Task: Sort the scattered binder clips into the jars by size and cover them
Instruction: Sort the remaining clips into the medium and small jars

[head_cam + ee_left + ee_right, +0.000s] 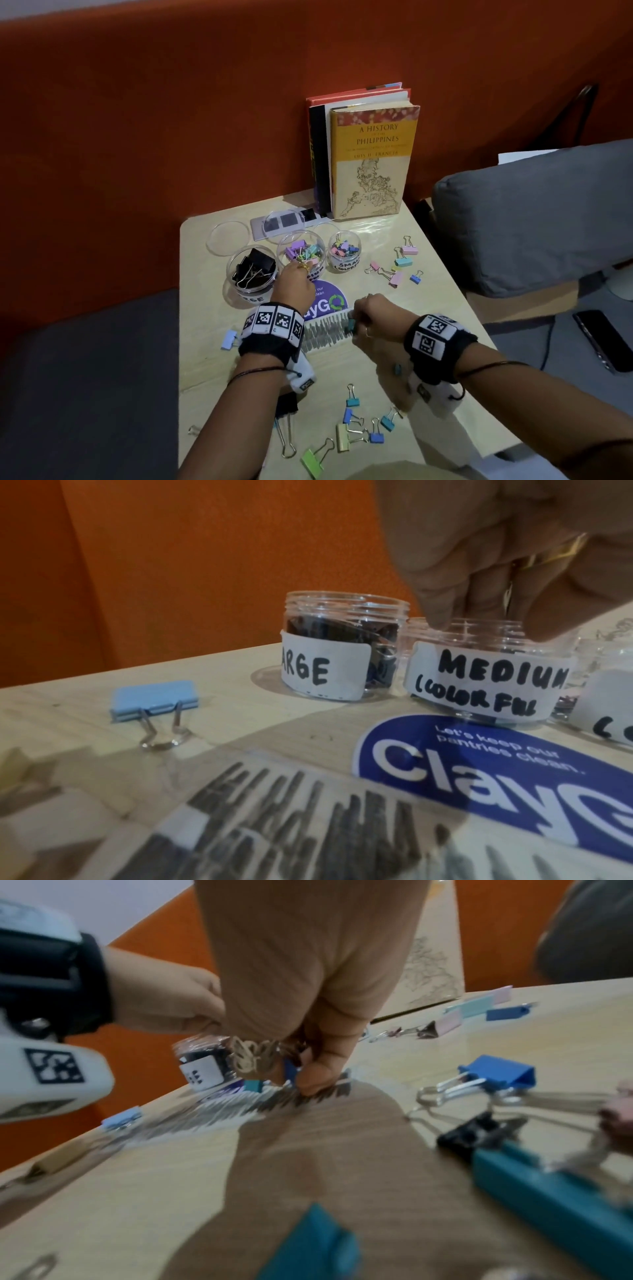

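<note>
left hand (295, 278): fingertips bunched down at the mouth of the medium jar (301, 251). Looks like a drop-off; can't tell if a clip is pinched, fingers hide it.
right hand (371, 320): curled, pinching a teal clip (350, 323) just off the table (428, 308), over the grey printed strip.
large jar (251, 269): holds black clips, open.
medium jar: part filled with pastel clips, open.
small jar (344, 250): part filled with small coloured clips, open.
lids (227, 237): clear, lying behind the jars; none on yet.
loose, right side: pastel cluster (397, 262) near the small jar.
loose, near edge: blue/teal group (363, 423), a green clip (312, 462), a light blue clip (228, 339) by the left wrist.
progress: my guess, past halfway on sorting. A dozen or so clips left on the table, then three lids to fit.
other: books (371, 161) standing at the back.
</note>
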`<move>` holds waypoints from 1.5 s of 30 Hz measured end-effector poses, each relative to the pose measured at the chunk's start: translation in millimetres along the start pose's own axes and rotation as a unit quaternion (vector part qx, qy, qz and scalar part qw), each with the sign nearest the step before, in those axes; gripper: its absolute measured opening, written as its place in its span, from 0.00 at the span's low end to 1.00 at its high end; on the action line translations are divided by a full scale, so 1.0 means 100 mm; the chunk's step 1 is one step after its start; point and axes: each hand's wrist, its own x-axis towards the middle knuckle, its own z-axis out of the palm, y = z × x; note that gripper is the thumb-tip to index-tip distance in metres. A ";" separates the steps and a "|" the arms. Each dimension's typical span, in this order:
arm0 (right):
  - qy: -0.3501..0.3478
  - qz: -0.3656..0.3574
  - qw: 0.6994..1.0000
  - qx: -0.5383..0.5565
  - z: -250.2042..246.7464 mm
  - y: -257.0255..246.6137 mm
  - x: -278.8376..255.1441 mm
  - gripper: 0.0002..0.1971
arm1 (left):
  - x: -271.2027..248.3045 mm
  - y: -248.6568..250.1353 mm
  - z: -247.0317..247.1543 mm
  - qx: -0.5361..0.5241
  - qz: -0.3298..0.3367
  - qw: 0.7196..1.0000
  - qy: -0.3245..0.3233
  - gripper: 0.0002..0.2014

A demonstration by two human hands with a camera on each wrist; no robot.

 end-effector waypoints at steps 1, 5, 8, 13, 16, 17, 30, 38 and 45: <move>0.004 -0.004 1.000 0.021 -0.01 0.04 0.02 0.07 | 0.00 0.00 -0.01 -0.002 0.000 1.000 -0.004 0.21; 0.060 0.016 0.985 0.164 -0.16 0.16 0.05 0.07 | -0.01 0.01 -0.02 0.001 -0.007 1.000 -0.018 0.21; 0.091 0.046 0.948 0.300 -0.41 0.15 0.12 0.12 | -0.01 0.02 -0.03 0.003 -0.006 1.000 -0.022 0.21; 0.184 0.089 0.929 0.308 -0.85 0.11 0.43 0.13 | 0.00 0.04 -0.05 0.013 0.001 1.000 -0.028 0.22; 0.195 0.083 0.955 0.209 -0.96 0.09 0.65 0.13 | 0.01 0.04 -0.05 0.014 -0.002 0.999 -0.030 0.23; 0.199 0.078 0.960 0.179 -0.97 0.08 0.69 0.11 | 0.01 0.04 -0.05 0.014 -0.003 0.999 -0.034 0.23; 0.163 -0.016 0.985 0.056 -0.83 0.06 0.42 0.19 | -0.32 0.04 -0.07 0.072 0.089 0.993 -0.018 0.24; 0.161 -0.030 0.984 0.074 -0.16 0.18 -0.45 0.10 | -1.10 0.25 0.22 -0.079 0.066 0.988 -0.113 0.17; 0.092 0.005 0.991 0.100 0.40 0.36 -1.23 0.08 | -1.61 0.27 0.53 0.084 0.104 0.961 -0.242 0.37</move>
